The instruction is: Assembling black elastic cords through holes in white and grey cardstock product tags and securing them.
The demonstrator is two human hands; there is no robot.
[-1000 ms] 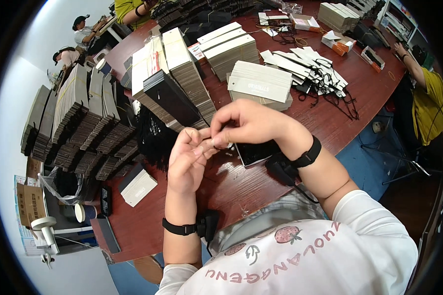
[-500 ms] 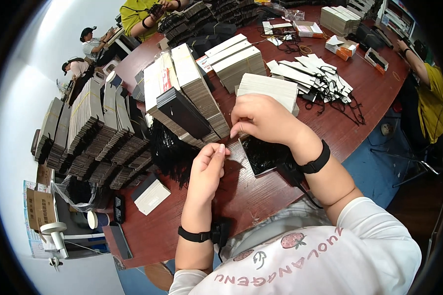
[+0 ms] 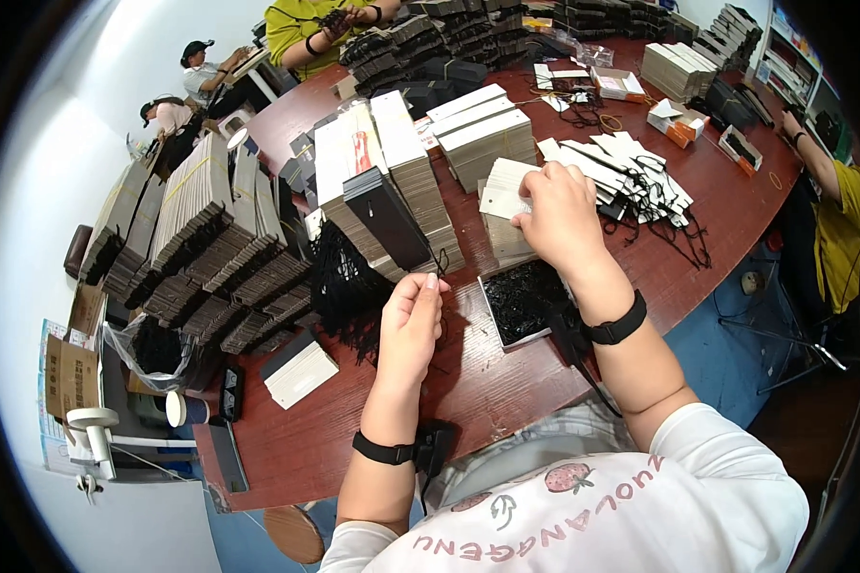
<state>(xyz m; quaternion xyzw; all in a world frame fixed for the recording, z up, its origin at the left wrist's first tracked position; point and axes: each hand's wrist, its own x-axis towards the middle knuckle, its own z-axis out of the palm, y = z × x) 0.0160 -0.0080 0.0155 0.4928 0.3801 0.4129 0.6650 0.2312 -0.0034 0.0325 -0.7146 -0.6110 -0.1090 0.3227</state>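
My left hand is closed in a pinch above the table, and a thin black cord loops up from its fingertips. To its right, my right hand has fingers and thumb on the edge of a white card tag with a small hole, over a short stack of such cards. Just in front of that stack sits a shallow white box filled with small black pieces. A bundle of black cords hangs beside tall banded card stacks, left of my left hand.
Banded stacks of grey tags crowd the table's left side. A few loose cards lie at the near left. White tags with black cords are heaped at right, with small orange-and-white boxes beyond. Other people sit around the table.
My right hand has moved away from the left hand, right to the card stack, and now grips a card there. The left hand stays pinched in nearly the same place.
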